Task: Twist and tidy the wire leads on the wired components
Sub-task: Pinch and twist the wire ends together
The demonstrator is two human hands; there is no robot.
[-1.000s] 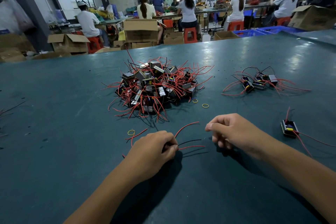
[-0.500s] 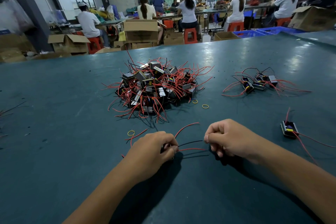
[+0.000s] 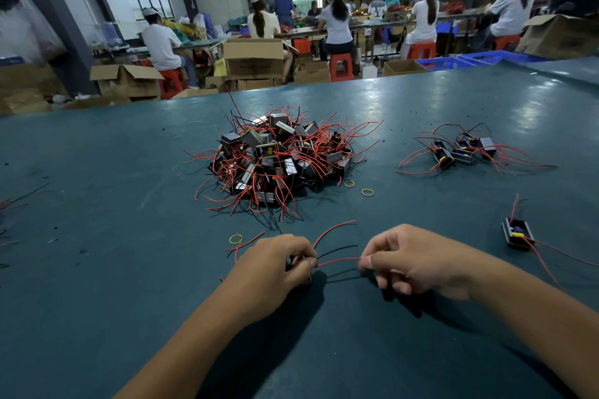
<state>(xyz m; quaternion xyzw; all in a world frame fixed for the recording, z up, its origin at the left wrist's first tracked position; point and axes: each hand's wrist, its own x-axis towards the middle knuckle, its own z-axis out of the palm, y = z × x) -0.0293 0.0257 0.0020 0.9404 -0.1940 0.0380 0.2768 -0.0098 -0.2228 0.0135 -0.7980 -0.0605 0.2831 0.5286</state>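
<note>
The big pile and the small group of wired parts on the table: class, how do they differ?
The big pile is heaped, many parts stacked, at the table's middle; the small group is a few parts lying flat in a row, off to the right. The pile's leads tangle; the group's leads fan outward. Both have dark bodies with red and black leads.

Factory floor: capped workers (image 3: 337, 14) at benches, cardboard boxes (image 3: 254, 58), plastic stools (image 3: 341, 66).

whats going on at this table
A person is tidying wire leads at a dark green table. The left hand grips a small component, mostly hidden, while the right hand pinches the end of its lower red wire lead. A black lead and another red lead hang free. A big heap of wired black components waits behind them.
</note>
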